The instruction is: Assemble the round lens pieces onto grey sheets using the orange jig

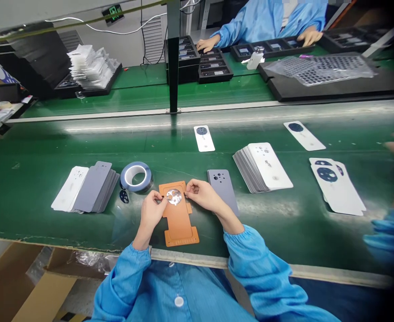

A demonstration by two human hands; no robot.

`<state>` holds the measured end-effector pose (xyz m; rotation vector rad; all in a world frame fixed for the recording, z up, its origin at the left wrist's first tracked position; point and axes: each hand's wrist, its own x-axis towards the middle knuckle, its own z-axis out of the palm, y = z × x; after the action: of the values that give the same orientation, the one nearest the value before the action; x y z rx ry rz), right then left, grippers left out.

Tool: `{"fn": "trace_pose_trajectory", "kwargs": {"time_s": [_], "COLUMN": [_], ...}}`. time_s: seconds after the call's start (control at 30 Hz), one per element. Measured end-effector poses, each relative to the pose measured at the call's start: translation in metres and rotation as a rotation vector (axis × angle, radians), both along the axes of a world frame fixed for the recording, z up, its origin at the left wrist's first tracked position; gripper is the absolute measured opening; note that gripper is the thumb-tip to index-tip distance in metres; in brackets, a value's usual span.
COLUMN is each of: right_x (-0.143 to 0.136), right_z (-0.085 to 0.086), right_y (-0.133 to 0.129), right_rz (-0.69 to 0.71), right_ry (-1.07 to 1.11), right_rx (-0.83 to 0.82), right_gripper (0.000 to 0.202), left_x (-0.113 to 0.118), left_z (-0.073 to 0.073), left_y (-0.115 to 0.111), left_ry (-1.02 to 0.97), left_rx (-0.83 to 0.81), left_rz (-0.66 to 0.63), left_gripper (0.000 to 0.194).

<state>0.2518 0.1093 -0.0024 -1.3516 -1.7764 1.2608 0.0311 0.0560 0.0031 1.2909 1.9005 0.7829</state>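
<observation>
An orange fixture plate (179, 223) lies on the green table in front of me, with a shiny round piece (174, 197) near its top. At the plate's upper left edge, my left hand (152, 211) is closed, thumb and forefinger pinched together by the round piece. My right hand (201, 196) is pinched at the upper right edge. What either pinch holds is too small to make out. Just right of the plate lies a grey phone-shaped panel (224, 190), partly under my right forearm. A roll of blue tape (145, 182) and a dark round piece (124, 197) are to the left.
Grey and white panels (94, 188) are stacked at left, a white-topped stack (272, 167) at right. Further right lie panels with dark discs (342, 192). A black post (173, 67) rises beyond. Another person's hands (208, 43) are across the table; a blurred arm is at the right edge.
</observation>
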Motion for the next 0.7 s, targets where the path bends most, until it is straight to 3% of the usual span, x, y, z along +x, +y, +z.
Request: {"fn": "trace_pose_trajectory", "kwargs": {"time_s": [0.13,0.23,0.3,0.37,0.5,0.63,0.7], "right_x": [0.037,0.076,0.097,0.11,0.116,0.114,0.115], "right_z": [0.022,0.035,0.038,0.038,0.034,0.033,0.039], "right_y": [0.004,0.02,0.033,0.044,0.055,0.052,0.048], "right_rz": [-0.084,-0.075,-0.009,0.079,0.191,0.116,0.045], "right_ry": [-0.167,-0.459,-0.688,-0.81,-0.837,-0.793,-0.742], "right_rx": [0.142,0.267,0.253,0.166,0.086,0.148,0.205], "right_gripper": [0.016,0.041,0.063,0.073,0.069,0.064,0.052], "left_x": [0.0,0.0,-0.001,-0.002,-0.004,-0.005,-0.006], "left_z": [0.001,0.002,0.002,0.002,-0.001,-0.003,-0.004], "left_y": [-0.001,-0.001,-0.001,-0.001,-0.001,-0.003,-0.003], "left_ry": [-0.006,-0.007,-0.007,-0.011,-0.031,-0.056,-0.071], "left_rx": [-0.007,-0.013,-0.014,-0.012,-0.005,0.014,0.031], "left_rz": [0.0,-0.002,-0.008,-0.018,-0.037,-0.039,-0.037], "left_gripper": [0.017,0.017,0.017,0.016,0.013,0.011,0.01]}}
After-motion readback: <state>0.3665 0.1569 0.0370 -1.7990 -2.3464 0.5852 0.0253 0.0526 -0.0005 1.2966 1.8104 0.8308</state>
